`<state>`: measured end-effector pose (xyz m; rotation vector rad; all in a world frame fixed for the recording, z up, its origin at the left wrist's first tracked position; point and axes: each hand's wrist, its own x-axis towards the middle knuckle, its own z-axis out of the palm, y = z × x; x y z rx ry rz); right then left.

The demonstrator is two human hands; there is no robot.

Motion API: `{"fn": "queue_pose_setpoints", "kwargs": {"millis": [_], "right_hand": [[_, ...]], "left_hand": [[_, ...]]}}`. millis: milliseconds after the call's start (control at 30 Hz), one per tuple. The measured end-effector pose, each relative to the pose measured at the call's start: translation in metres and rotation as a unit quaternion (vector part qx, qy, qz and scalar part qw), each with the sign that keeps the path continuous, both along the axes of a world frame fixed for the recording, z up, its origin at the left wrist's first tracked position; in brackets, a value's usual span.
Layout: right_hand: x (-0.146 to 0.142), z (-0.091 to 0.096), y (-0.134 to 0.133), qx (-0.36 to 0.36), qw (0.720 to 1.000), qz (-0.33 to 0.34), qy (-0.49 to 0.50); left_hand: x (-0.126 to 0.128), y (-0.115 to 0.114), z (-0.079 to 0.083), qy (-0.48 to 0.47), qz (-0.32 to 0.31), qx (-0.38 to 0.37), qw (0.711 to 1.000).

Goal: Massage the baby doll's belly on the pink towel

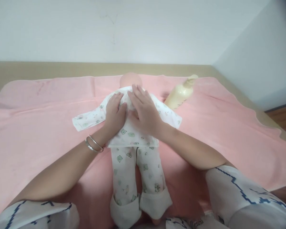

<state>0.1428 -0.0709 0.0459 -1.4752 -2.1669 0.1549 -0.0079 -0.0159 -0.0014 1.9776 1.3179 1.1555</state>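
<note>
A baby doll [131, 79] lies on its back on a pink towel [38, 108], dressed in a white printed shirt [130, 135] and matching trousers [124, 171]. My left hand [114, 114] rests on the doll's chest, fingers curled against the shirt near the collar. My right hand [144, 111] lies flat beside it on the chest, fingers stretched toward the doll's neck. The two hands touch over the shirt front. A silver bangle [94, 144] circles my left wrist. The doll's face is mostly hidden behind my hands.
A cream pump bottle [181, 93] lies on its side on the towel, right of the doll's shoulder. The towel covers a beige surface [26, 68] against a white wall. A strip of wooden floor [284, 117] shows at the right.
</note>
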Motion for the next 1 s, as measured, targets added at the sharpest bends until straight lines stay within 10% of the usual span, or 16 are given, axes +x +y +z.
{"fn": "queue_pose_setpoints", "kwargs": {"millis": [633,1000], "right_hand": [[-0.01,-0.013,-0.003,-0.017,0.999,0.008,-0.028],[0.003,0.024,-0.01,-0.033,0.998,0.042,-0.03]], "left_hand": [[0.001,-0.001,0.0,0.01,0.012,0.006,1.0],[0.001,-0.004,0.024,-0.017,-0.041,0.018,0.999]]}}
